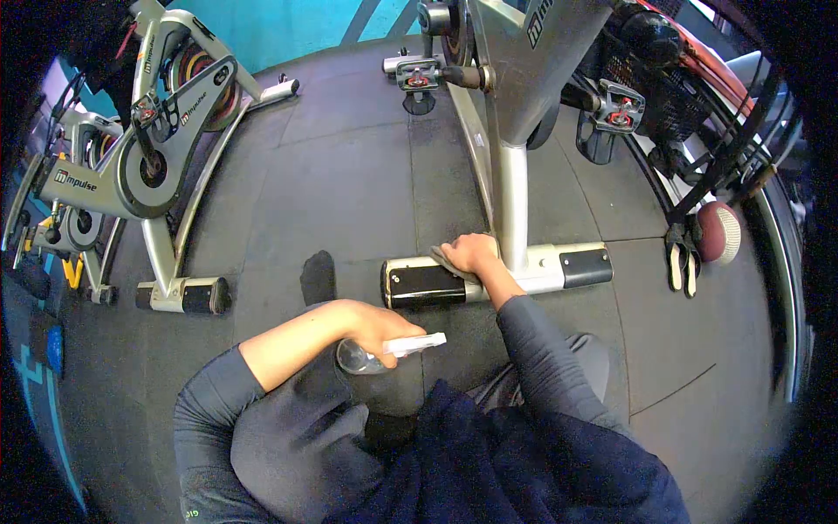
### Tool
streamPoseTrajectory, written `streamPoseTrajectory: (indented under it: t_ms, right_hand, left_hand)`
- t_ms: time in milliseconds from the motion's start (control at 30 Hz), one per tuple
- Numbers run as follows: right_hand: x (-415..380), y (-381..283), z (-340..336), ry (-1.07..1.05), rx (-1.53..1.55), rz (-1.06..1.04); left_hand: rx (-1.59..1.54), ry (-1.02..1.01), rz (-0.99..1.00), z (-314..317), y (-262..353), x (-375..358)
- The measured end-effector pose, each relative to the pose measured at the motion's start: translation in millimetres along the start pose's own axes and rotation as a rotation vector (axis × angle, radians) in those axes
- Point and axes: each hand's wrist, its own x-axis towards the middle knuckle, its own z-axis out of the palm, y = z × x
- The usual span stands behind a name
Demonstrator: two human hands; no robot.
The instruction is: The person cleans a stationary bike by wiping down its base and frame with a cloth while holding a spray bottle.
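Observation:
My right hand (472,254) is closed on a grey cloth (450,263), which it presses on the top of the silver and black base bar (541,270) of an exercise bike. Low in front of my body, my left hand (381,330) is wrapped round a clear spray bottle (360,358) with a white nozzle (415,343). The bottle is tilted, its nozzle towards the right, and the fingers partly cover its neck. The bike's grey post (513,196) rises just behind my right hand.
A second exercise bike (157,175) stands at the left, with another behind it. At the right, a maroon and white ball (718,234) lies beside dark shoes (683,260). Pedals (618,109) stick out above the dark floor tiles (332,175).

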Motion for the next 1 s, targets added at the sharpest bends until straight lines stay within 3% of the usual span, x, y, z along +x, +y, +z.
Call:
streamPoseTrajectory:
  t_ms: [33,133,267,500,767,867,933,1000]
  right_hand:
    - [-4.4,-0.1,1.5,0.003,0.0,0.002]
    - [-32.3,-3.4,14.9,0.375,-0.022,-0.098]
    - [-70.4,-8.3,45.8,0.707,-0.02,-0.137]
    - [-146.4,-27.7,69.7,0.532,-0.057,0.037]
    - [-106.9,-27.1,56.3,0.552,-0.107,0.016]
    - [-72.1,-25.2,42.6,0.667,-0.117,-0.004]
    - [-61.8,-31.5,11.8,0.302,-0.053,0.034]
    - [-44.5,-27.0,13.8,0.373,-0.069,0.007]
  left_hand:
    - [-0.037,0.019,-0.009,0.5,2.8,-0.8]
    - [-0.034,0.024,-0.024,-4.4,7.9,-3.8]
    - [0.002,0.004,-0.022,-4.0,6.0,-3.2]
    - [0.013,0.02,0.006,-7.6,17.5,-4.7]
    - [-0.001,0.008,0.017,-8.0,15.9,-5.8]
    - [0.004,-0.014,-0.022,-6.4,9.6,-3.8]
    - [-0.004,-0.011,-0.016,-7.0,11.6,-4.9]
    - [-0.018,-0.008,-0.004,-4.1,8.5,-6.4]
